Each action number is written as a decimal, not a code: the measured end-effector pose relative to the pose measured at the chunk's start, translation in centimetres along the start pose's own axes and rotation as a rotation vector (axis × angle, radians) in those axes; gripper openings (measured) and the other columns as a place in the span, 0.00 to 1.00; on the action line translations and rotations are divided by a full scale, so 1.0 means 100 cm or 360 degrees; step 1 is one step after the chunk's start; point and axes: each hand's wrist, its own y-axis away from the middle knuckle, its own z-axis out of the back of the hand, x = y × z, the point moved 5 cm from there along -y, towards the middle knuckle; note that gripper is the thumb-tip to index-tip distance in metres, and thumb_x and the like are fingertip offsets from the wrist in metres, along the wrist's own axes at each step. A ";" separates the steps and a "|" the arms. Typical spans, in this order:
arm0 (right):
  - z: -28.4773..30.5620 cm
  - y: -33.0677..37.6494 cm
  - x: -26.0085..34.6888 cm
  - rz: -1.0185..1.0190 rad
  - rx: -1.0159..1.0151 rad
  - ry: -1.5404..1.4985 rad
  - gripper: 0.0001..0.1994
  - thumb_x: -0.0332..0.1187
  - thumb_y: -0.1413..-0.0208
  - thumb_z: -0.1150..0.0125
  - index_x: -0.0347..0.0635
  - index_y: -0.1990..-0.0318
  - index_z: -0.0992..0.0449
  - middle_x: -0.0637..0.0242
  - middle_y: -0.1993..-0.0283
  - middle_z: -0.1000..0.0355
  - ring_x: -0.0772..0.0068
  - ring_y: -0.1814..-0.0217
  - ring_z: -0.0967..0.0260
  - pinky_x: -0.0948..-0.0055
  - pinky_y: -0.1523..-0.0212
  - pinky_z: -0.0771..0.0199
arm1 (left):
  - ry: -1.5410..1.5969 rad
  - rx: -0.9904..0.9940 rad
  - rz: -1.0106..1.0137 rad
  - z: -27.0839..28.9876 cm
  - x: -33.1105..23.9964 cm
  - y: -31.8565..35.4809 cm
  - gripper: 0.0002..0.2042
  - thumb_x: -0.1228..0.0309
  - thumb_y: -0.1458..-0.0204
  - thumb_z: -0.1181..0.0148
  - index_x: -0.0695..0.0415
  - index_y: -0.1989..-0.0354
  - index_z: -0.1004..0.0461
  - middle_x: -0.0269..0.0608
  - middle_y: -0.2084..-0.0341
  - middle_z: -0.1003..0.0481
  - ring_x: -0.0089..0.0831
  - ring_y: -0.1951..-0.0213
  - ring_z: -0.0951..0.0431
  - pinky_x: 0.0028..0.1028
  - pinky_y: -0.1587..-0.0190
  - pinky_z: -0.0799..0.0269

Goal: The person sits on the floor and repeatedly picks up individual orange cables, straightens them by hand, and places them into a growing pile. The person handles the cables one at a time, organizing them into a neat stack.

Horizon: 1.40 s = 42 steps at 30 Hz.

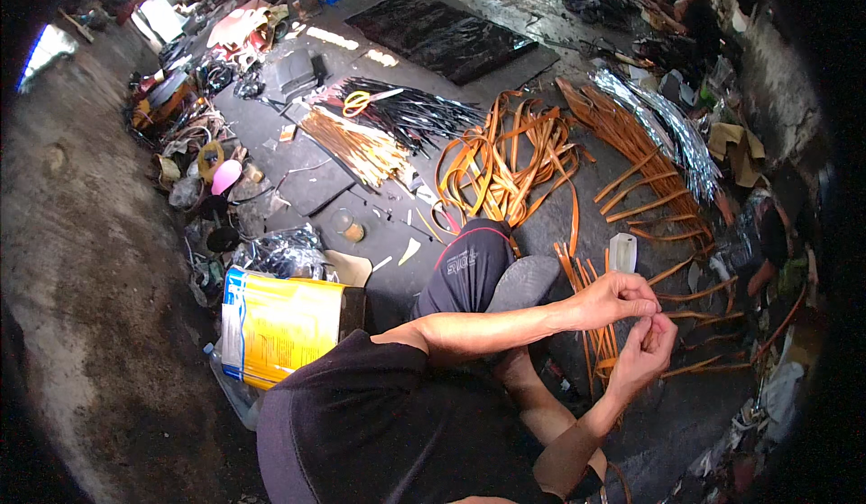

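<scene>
Flat, narrow, tan leather-like strips (603, 346) are seen at 9 o'clock from the hands, partly covered by the left wrist (568, 313). The left hand (622, 299) and right hand (646, 345) are curled close together; whether anything is grasped between their fingers cannot be told. A pale rectangular container (622, 253) is set at 12 o'clock; at 11, glossy strips are heaped in a looping tangle (505, 193). Yellow-handled scissors (372, 99) are laid on black strips (424, 111) at 10; a yellow tin (289, 328) is placed at 9.
</scene>
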 end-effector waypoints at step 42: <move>0.081 0.057 -0.019 0.0360 0.0187 0.0372 0.10 0.23 0.55 0.33 0.42 0.64 0.25 0.64 0.69 0.24 0.65 0.69 0.24 0.68 0.68 0.26 | 0.0932 -0.0306 -0.0138 0.221 -0.059 -0.064 0.10 0.64 0.44 0.39 0.57 0.62 0.25 0.37 0.65 0.21 0.24 0.63 0.21 0.23 0.58 0.20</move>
